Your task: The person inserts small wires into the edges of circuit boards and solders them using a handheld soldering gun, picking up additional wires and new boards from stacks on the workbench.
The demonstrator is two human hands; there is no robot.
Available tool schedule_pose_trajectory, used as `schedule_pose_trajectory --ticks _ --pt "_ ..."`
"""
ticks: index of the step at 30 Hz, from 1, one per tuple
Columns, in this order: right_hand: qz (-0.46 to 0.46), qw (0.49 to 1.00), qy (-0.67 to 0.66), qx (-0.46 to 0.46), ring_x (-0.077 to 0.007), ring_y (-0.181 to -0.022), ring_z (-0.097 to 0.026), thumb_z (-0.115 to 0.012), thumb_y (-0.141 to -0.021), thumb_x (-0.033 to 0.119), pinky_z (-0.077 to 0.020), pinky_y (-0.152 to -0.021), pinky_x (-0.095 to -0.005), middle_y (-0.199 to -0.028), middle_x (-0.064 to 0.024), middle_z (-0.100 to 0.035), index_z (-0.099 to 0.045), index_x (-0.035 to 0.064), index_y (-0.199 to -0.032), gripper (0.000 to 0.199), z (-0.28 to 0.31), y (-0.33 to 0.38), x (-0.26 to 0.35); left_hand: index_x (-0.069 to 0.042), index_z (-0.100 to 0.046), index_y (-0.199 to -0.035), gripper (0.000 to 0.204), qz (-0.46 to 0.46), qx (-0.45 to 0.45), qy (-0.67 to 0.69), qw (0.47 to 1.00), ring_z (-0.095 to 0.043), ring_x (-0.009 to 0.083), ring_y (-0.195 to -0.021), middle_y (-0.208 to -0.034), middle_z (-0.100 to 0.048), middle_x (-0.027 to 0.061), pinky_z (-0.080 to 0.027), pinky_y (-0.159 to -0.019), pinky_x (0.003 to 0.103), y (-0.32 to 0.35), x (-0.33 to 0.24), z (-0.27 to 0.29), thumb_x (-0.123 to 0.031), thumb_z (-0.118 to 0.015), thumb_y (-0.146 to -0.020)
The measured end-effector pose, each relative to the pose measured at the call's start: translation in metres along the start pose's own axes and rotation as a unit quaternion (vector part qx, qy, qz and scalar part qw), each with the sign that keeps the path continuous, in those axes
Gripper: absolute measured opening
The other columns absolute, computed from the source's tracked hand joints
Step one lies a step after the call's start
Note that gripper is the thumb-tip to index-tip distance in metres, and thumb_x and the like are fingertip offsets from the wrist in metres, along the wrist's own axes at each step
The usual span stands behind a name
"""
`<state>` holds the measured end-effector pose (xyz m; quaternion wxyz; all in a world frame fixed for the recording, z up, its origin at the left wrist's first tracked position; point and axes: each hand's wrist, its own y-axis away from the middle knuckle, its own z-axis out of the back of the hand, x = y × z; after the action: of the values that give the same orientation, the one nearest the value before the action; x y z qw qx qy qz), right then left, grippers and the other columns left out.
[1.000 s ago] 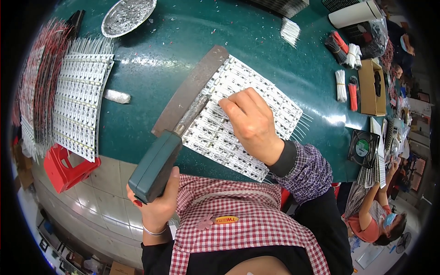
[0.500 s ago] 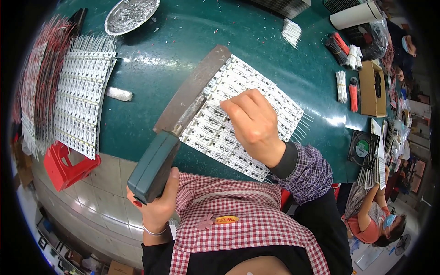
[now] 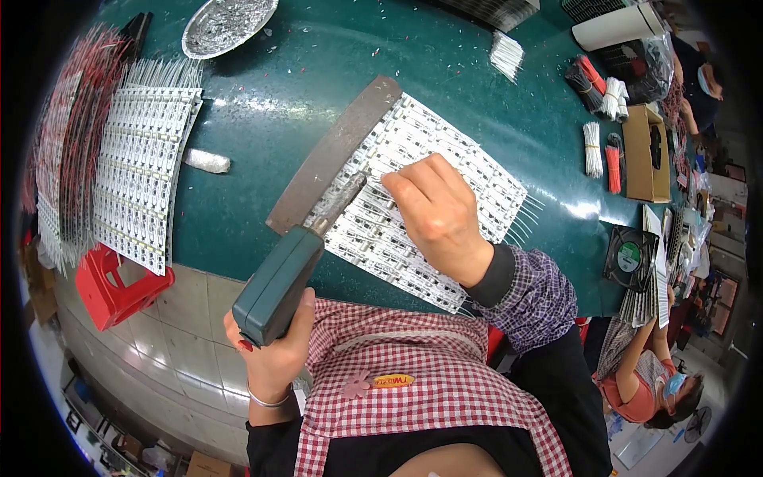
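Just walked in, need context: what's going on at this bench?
A person's left grip holds a green gun-shaped tool, its metal tip over a sheet of white circuit boards; contact is unclear. The right grip is closed over the sheet; anything pinched there is too small to tell. A brown plate shows along the sheet's left edge. More wired boards are at the green table's left.

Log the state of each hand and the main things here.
Left hand: closed around the green-handled tool.
Green-handled tool: metal barrel over the white panel.
White panel: lying flat, partly covered.
Right hand: curled; grip unclear.
Brown bar: lying flat.
Foil dish: holding scraps.
Cardboard box: open.
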<state>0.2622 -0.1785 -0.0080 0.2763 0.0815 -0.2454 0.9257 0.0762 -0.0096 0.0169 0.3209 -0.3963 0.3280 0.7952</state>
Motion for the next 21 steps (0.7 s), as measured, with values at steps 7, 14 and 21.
schedule_pose_trajectory --ticks 7,14,21 --pt "-0.006 1.0 0.011 0.012 -0.0208 -0.079 -0.055 -0.063 -0.068 0.002 -0.048 -0.064 -0.0313 -0.082 -0.0055 -0.056 -0.064 0.0016 -0.089 0.022 0.0 0.001 0.001 0.001 -0.071 -0.088 0.019 -0.12 -0.027 0.003 0.992 -0.063 0.0188 -0.063 -0.083 -0.068 0.0088 -0.048 -0.057 0.03 -0.007 -0.003 0.0 -0.005 -0.079 -0.073" --pt "-0.003 1.0 0.0 -0.021 -0.0214 -0.07 -0.057 -0.067 -0.064 -0.008 -0.047 -0.056 -0.0317 -0.076 -0.0066 -0.059 -0.066 0.001 -0.088 0.026 0.0 -0.003 0.001 0.004 -0.07 -0.091 0.02 -0.058 -0.06 0.099 0.992 -0.064 0.0143 -0.064 -0.08 -0.07 0.009 -0.05 -0.058 0.027 -0.005 -0.006 -0.003 -0.006 -0.078 -0.075" --pt "-0.03 0.999 -0.019 0.008 -0.0239 -0.07 -0.058 -0.068 -0.067 -0.008 -0.0478 -0.058 -0.0335 -0.076 -0.0079 -0.059 -0.066 0.0014 -0.086 0.022 0.021 -0.001 -0.005 0.005 -0.069 -0.094 0.023 -0.029 -0.061 0.127 0.99 -0.066 0.0141 -0.072 -0.085 -0.071 0.0088 -0.052 -0.065 0.026 -0.003 0.003 -0.002 -0.002 -0.078 -0.073"
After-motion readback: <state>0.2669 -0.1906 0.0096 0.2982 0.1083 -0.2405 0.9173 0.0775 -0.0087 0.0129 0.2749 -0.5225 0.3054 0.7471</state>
